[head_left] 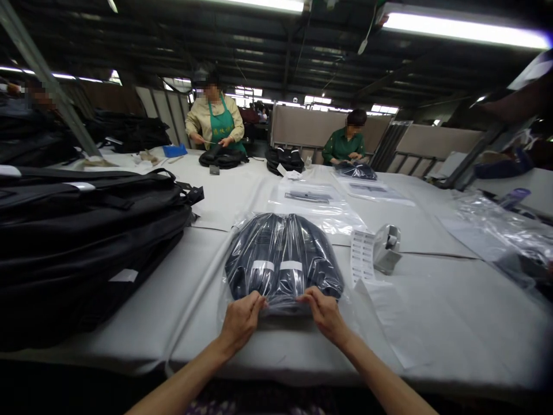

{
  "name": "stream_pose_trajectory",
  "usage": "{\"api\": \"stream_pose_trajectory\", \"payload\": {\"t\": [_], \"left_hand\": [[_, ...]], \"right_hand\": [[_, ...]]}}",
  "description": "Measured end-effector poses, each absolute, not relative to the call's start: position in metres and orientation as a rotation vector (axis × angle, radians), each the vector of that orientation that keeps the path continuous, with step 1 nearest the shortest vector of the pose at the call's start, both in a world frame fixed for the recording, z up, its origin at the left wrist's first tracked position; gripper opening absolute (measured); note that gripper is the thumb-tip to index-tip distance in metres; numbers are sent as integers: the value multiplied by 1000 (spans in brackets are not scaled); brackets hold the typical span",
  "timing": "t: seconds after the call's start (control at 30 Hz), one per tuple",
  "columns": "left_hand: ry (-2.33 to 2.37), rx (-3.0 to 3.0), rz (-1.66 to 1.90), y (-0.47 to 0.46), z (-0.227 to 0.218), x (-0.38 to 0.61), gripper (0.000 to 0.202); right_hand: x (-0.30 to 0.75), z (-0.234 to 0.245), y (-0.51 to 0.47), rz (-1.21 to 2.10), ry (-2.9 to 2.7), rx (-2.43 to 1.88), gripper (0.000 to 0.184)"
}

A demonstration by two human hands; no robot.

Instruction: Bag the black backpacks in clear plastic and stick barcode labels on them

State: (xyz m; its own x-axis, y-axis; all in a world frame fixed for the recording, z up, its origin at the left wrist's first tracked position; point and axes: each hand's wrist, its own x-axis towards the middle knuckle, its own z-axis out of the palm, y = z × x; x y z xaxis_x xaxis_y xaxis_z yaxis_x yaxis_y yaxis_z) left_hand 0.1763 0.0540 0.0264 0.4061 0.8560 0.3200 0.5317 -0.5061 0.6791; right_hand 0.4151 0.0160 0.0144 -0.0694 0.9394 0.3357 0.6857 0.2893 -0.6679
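Note:
A dark backpack sealed in a clear plastic bag [283, 259] lies on the white table [453, 323] right in front of me. My left hand [239, 320] pinches the near edge of the bag at its left side. My right hand [324, 314] pinches the same edge a little to the right. Both hands have their fingers closed on the plastic, close together at the bag's near end.
A tall stack of black backpacks [86, 230] fills the left. A tape dispenser [386, 248] and a label sheet [362, 253] sit right of the bag. Empty plastic bags [311, 202] lie beyond. Two people [215, 118] work across the table. More plastic [505, 230] lies at right.

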Motion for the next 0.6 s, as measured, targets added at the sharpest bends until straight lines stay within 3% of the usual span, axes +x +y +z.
{"api": "stream_pose_trajectory", "payload": {"t": [0.33,0.6], "left_hand": [[1394,2035,865,68,47,193,36],[1300,2013,366,110,55,183,39]], "right_hand": [[406,19,39,527,-1631,-1645,32],[408,9,45,541,-1650,-1730,35]]}}
